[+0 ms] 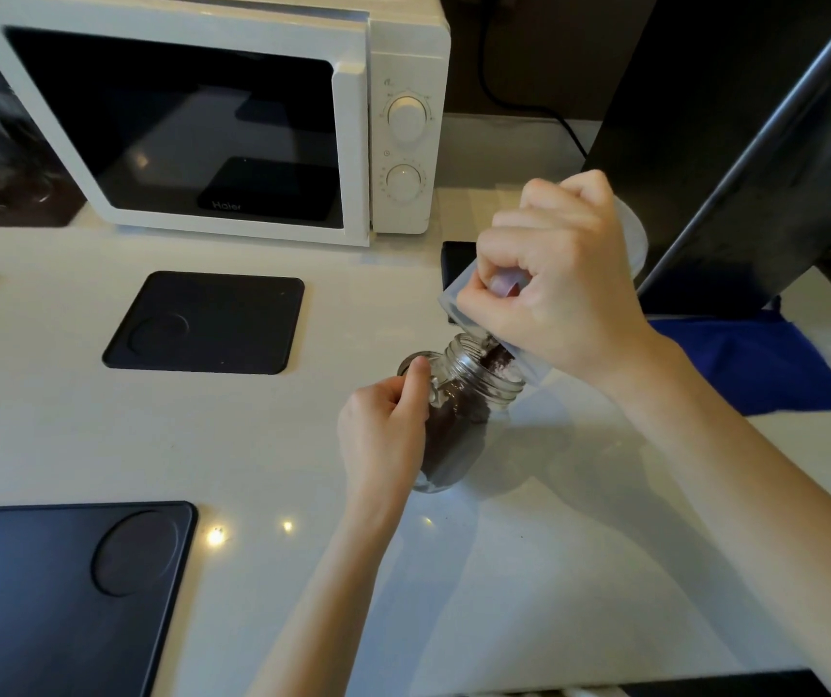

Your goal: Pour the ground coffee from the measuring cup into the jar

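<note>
A small clear glass jar (458,425) with a threaded mouth stands on the white counter, tilted toward the right, dark ground coffee filling its lower part. My left hand (385,435) grips the jar's left side. My right hand (554,279) holds a translucent plastic measuring cup (634,233) tipped steeply, its rim over the jar's mouth. A little dark ground coffee (498,362) lies at the cup's lip, right at the jar's opening.
A white microwave (232,113) stands at the back. Two black square mats lie on the counter, one in the middle (207,321) and one at the front left (56,586). A blue cloth (755,364) lies to the right, below a dark appliance (735,133).
</note>
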{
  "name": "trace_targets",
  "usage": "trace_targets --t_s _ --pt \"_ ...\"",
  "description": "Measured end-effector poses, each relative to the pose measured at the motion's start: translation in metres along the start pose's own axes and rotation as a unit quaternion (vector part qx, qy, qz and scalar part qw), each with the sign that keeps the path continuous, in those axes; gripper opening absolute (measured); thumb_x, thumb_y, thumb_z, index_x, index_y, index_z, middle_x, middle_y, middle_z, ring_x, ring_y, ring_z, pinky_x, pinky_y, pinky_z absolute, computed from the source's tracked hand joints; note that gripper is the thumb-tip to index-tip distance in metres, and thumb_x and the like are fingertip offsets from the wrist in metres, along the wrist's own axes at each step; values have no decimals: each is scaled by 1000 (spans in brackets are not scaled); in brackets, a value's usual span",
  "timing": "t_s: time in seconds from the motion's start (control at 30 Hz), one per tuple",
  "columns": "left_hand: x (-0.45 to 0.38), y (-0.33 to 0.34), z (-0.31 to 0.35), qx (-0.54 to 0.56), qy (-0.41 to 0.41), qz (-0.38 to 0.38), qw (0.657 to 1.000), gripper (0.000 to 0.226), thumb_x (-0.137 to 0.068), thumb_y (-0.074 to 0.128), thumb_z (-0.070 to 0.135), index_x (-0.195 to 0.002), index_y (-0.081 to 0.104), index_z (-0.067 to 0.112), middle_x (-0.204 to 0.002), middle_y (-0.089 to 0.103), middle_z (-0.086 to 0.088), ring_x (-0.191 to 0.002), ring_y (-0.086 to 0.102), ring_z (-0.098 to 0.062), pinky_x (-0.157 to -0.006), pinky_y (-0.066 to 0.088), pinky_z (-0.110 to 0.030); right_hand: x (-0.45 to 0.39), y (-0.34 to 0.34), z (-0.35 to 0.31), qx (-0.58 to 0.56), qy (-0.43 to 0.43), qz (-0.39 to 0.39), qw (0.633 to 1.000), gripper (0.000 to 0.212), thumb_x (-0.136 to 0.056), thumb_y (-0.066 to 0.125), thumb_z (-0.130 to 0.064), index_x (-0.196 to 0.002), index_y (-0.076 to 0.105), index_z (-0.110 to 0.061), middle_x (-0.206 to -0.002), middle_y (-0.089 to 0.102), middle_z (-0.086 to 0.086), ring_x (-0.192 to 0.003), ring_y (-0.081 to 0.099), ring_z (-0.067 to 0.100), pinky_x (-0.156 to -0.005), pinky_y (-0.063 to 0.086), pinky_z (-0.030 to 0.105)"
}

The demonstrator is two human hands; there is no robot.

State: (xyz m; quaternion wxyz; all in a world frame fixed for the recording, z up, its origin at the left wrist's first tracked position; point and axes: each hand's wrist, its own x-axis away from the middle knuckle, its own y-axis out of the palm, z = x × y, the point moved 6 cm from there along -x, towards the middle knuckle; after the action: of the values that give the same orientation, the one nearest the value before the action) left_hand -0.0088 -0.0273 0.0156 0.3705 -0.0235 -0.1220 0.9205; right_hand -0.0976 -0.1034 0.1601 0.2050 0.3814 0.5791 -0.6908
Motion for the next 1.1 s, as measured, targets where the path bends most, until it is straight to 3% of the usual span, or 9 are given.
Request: trace_targets --t_s 0.33,0.6,0.77,0.87,0.93,1.03,1.1 --pt "1 2 2 -5 -8 -13 1000 58 -86 51 39 -33 38 18 -44 36 -1 -45 30 -15 -49 24 -29 3 1 -3 -3 -24 -7 1000 32 -67 56 -4 -53 32 -20 -49 35 -5 -55 38 22 -63 37 44" --pt "1 2 1 -6 -2 -15 1000 59 -86 51 41 -33 38 19 -40 31 4 -42 27 -11 -44 20 -23 0 -3 -2 4 -6 -12 1000 29 -68 59 -5 -48 40 -14 -46 42 0 -56 42 23 -64 37 43" --pt "2 2 1 -5 -3 -13 1000 59 -86 51 41 -33 38 18 -43 32 1 -44 27 -13 -46 21 -26 -2 -4 -5 -17 -1 -8 1000 31 -67 58 -6 -51 34 -19 -50 35 -7 -56 39 21 -64 35 43" --pt "2 0 1 -1 -6 -12 1000 58 -86 51 37 -33 37 18 -36 29 4 -45 29 -15 -49 23 -29 2 -6 9 -46 66 -7 997 27 -68 58 -11 -48 40 -14 -50 37 -6 -56 38 18 -64 34 39" --pt "2 -3 -2 10 -7 -7 1000 57 -85 52 32 -33 33 17 -35 27 4 -47 29 -16 -51 23 -30 7 -7 30 -104 163 -13 981 24 -67 61 -15 -49 48 -5 -47 42 2 -54 41 23 -62 37 36" --pt "1 -9 -6 18 -9 13 1000 57 -86 52 28 -35 27 18 -36 22 5 -45 22 -11 -48 18 -29 26 -1 58 -240 326 -8 915 26 -71 62 -10 -55 50 7 -52 46 19 -54 40 31 -53 37 28" --pt "1 -13 -8 21 -5 27 999 57 -85 53 25 -36 24 19 -38 19 5 -46 17 -10 -48 15 -29 45 2 72 -311 425 32 849 26 -75 60 -1 -54 45 3 -56 41 18 -55 37 25 -54 36 29"
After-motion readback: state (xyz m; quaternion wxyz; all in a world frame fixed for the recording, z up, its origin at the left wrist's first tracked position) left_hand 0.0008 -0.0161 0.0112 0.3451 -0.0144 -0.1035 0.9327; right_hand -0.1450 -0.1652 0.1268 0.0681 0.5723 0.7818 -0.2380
